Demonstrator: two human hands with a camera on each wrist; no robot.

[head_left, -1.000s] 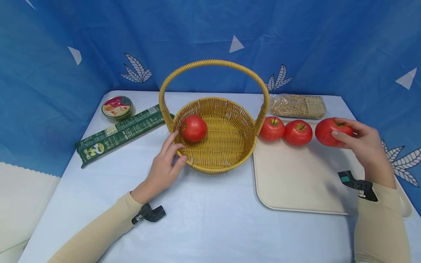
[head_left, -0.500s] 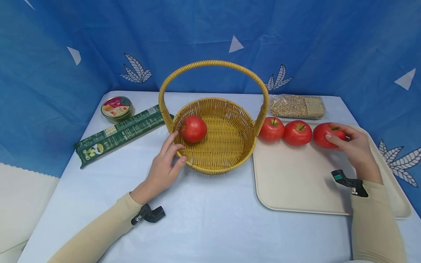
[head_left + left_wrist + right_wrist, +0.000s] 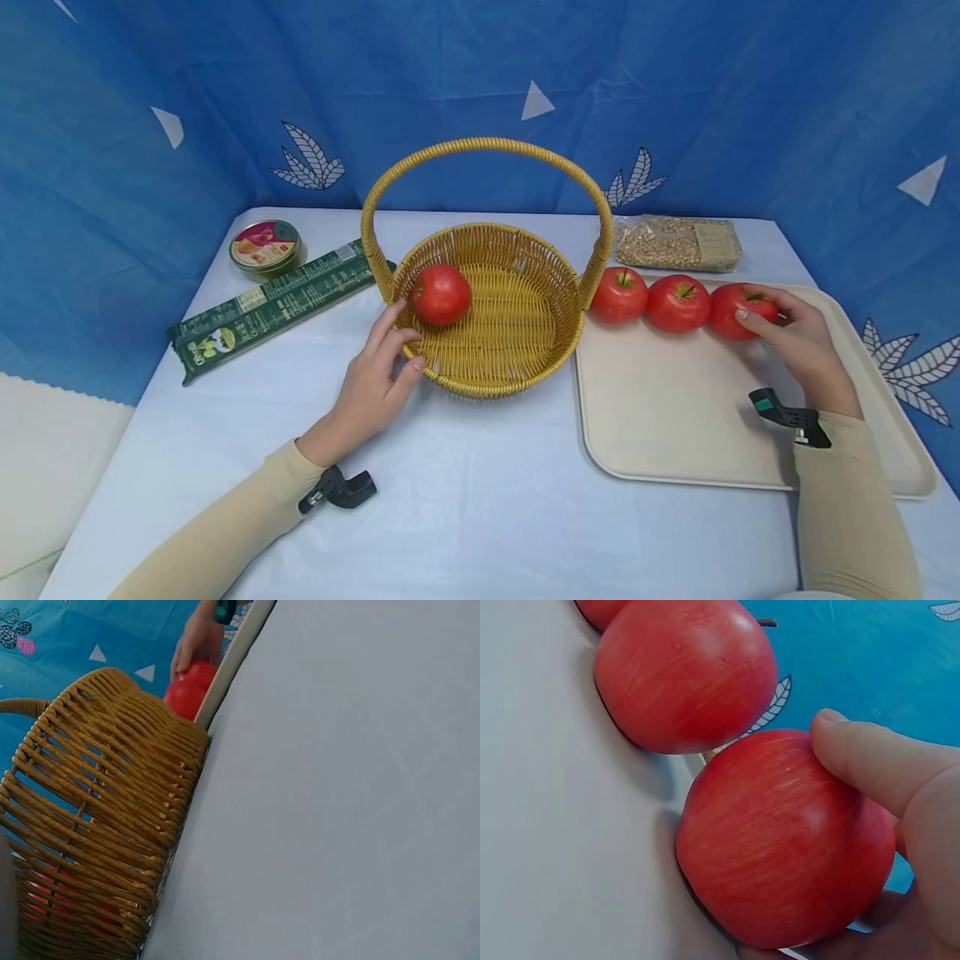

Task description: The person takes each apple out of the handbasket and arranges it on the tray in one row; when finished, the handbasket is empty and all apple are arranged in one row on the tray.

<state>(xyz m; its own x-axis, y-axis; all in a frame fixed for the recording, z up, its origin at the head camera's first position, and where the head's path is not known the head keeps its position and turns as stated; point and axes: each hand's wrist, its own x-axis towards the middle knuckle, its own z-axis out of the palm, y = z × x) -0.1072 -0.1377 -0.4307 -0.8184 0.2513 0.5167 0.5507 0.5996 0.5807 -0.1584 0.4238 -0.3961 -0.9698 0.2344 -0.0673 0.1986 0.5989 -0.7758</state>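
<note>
Your right hand (image 3: 802, 337) grips the end apple (image 3: 780, 844) between thumb and fingers, likely against rolling | two apples (image 3: 677, 305) sit just left of those fingers | your left hand (image 3: 369, 392), fingers loosely spread, apparently steadies the basket (image 3: 487, 389) by its rim

You are facing a creased blue cloth (image 3: 450, 67), patterned with outlined leaves (image 3: 315, 167) and pale triangles (image 3: 537, 102), which is hanging behind a white tabletop (image 3: 487, 500).
</note>
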